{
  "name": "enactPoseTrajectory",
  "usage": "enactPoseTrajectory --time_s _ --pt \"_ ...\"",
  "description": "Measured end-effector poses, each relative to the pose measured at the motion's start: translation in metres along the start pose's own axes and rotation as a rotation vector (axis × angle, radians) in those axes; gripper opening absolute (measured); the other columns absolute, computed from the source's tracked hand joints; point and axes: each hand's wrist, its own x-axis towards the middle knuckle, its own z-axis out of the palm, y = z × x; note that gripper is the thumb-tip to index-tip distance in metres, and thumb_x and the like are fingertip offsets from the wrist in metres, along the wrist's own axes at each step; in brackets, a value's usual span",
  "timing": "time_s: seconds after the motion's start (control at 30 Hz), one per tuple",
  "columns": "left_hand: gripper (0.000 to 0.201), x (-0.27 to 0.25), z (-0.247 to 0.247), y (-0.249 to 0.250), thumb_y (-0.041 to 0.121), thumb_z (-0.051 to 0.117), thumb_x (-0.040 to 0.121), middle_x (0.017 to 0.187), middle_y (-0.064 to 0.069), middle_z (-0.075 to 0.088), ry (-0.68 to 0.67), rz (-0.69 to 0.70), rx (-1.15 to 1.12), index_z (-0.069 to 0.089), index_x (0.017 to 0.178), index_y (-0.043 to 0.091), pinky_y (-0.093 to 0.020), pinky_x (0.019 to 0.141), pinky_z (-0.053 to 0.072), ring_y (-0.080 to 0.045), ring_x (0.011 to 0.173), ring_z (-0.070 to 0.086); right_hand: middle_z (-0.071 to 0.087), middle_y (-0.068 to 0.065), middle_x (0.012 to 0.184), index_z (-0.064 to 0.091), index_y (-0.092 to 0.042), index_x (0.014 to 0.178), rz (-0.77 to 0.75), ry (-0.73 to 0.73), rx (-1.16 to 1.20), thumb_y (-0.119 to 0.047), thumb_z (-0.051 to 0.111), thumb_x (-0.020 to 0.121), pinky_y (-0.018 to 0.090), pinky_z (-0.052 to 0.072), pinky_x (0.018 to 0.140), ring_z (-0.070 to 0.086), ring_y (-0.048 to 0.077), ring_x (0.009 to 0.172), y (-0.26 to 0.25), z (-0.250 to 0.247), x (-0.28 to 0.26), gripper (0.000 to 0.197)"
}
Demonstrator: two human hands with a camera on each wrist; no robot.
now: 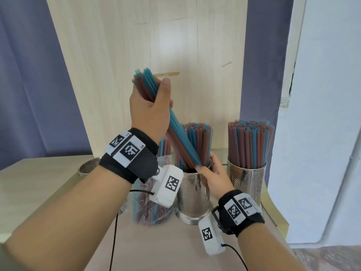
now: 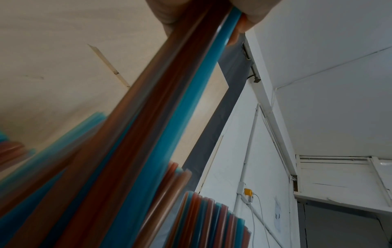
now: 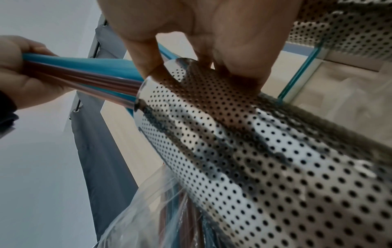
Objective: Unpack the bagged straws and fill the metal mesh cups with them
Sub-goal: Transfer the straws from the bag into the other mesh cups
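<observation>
My left hand [image 1: 154,98] grips a bundle of blue and red straws [image 1: 180,139], held high and slanting down to the right. The bundle's lower ends sit at the mouth of the middle mesh cup [image 1: 193,192], which holds several upright straws [image 1: 199,141] at its back. My right hand [image 1: 214,173] pinches that cup's rim, thumb on one side and fingers on the other. In the right wrist view, the right hand [image 3: 201,50] sits on the perforated cup [image 3: 254,151] and the bundle [image 3: 84,70] enters its mouth. The left wrist view is filled by the blurred bundle [image 2: 148,117].
A second mesh cup [image 1: 247,178], packed with straws, stands at the right. An empty mesh cup [image 1: 88,167] stands at the left. A clear plastic bag with straws [image 1: 148,204] stands left of the middle cup, behind my left wrist. A wooden panel [image 1: 136,45] rises behind.
</observation>
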Motion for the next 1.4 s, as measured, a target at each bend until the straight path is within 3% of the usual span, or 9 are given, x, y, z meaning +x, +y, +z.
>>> enactPoseTrajectory --time_s 0.1,0.27,0.37,0.53,0.87,1.03,1.17,1.27,1.4 --pt "0.018 0.001 -0.003 -0.003 0.016 0.058 0.097 0.065 -0.006 0.051 -0.01 -0.001 0.001 0.049 0.081 0.018 -0.019 0.055 0.047 -0.007 0.051 0.054 0.061 -0.002 0.122 0.041 -0.017 0.142 0.013 -0.061 0.081 -0.003 0.066 0.077 0.018 0.051 0.087 0.062 0.006 0.108 0.004 -0.004 -0.002 0.072" --pt "0.019 -0.002 -0.004 -0.013 0.014 0.059 0.096 0.065 -0.007 0.051 -0.044 -0.024 0.002 0.049 0.081 0.019 -0.02 0.056 0.047 -0.007 0.052 0.054 0.056 -0.013 0.131 0.028 -0.025 0.148 -0.021 -0.079 -0.217 -0.033 0.091 0.063 0.022 0.044 0.103 0.054 -0.002 0.119 0.011 -0.001 -0.003 0.106" --pt "0.017 -0.004 -0.005 -0.021 0.014 0.059 0.096 0.067 -0.007 0.052 -0.06 -0.044 0.005 0.049 0.083 0.019 -0.02 0.057 0.048 -0.007 0.052 0.055 0.055 -0.015 0.131 0.025 -0.026 0.148 -0.05 -0.036 -0.309 -0.046 0.092 0.053 0.024 0.043 0.105 0.053 -0.003 0.12 0.017 0.001 -0.001 0.117" --pt "0.012 -0.005 -0.007 -0.032 0.015 0.059 0.096 0.067 -0.007 0.054 -0.09 -0.036 0.055 0.05 0.088 0.012 -0.021 0.057 0.049 -0.007 0.054 0.056 0.056 -0.016 0.125 0.027 -0.027 0.144 -0.065 -0.015 -0.361 -0.037 0.092 0.059 0.016 0.043 0.096 0.055 -0.003 0.115 0.017 0.001 0.001 0.108" --pt "0.016 -0.013 0.001 -0.072 0.032 0.065 0.09 0.077 0.002 0.063 -0.146 -0.141 0.317 0.054 0.084 0.022 -0.027 0.068 0.051 -0.01 0.068 0.061 0.058 -0.017 0.125 0.024 -0.034 0.144 -0.091 0.022 -0.442 -0.048 0.09 0.054 0.027 0.047 0.102 0.056 0.0 0.116 0.026 0.004 0.003 0.111" --pt "0.031 -0.036 0.008 -0.094 0.042 0.07 0.085 0.108 0.005 0.043 -0.138 -0.1 0.456 0.041 0.095 0.033 -0.038 0.098 0.044 -0.02 0.112 0.047 0.058 -0.017 0.122 0.028 -0.034 0.137 -0.127 0.042 -0.449 -0.048 0.089 0.053 0.019 0.048 0.096 0.057 -0.001 0.113 0.023 0.004 0.0 0.104" --pt "0.047 -0.035 0.003 -0.107 0.056 0.067 0.081 0.13 -0.002 0.04 -0.206 -0.15 0.341 0.035 0.112 0.04 -0.028 0.101 0.044 -0.006 0.115 0.046 0.056 -0.015 0.123 0.025 -0.037 0.137 -0.119 0.036 -0.47 -0.049 0.09 0.051 0.023 0.048 0.098 0.056 0.001 0.114 0.023 0.002 0.0 0.108" --pt "0.075 -0.037 -0.002 -0.118 0.083 0.047 0.075 0.136 -0.002 0.044 -0.27 -0.049 0.308 0.034 0.129 0.033 -0.042 0.105 0.044 -0.013 0.125 0.047 0.057 -0.016 0.121 0.024 -0.038 0.137 -0.117 0.038 -0.471 -0.045 0.091 0.053 0.02 0.046 0.097 0.056 0.001 0.114 0.024 0.002 0.001 0.108" --pt "0.078 -0.034 -0.015 -0.111 0.078 0.037 0.084 0.15 0.003 0.032 -0.374 0.214 0.385 0.022 0.144 0.031 -0.039 0.114 0.032 -0.013 0.14 0.033 0.058 -0.016 0.118 0.025 -0.035 0.134 -0.112 0.04 -0.479 -0.044 0.091 0.054 0.019 0.047 0.094 0.057 0.0 0.11 0.023 0.001 0.0 0.103"
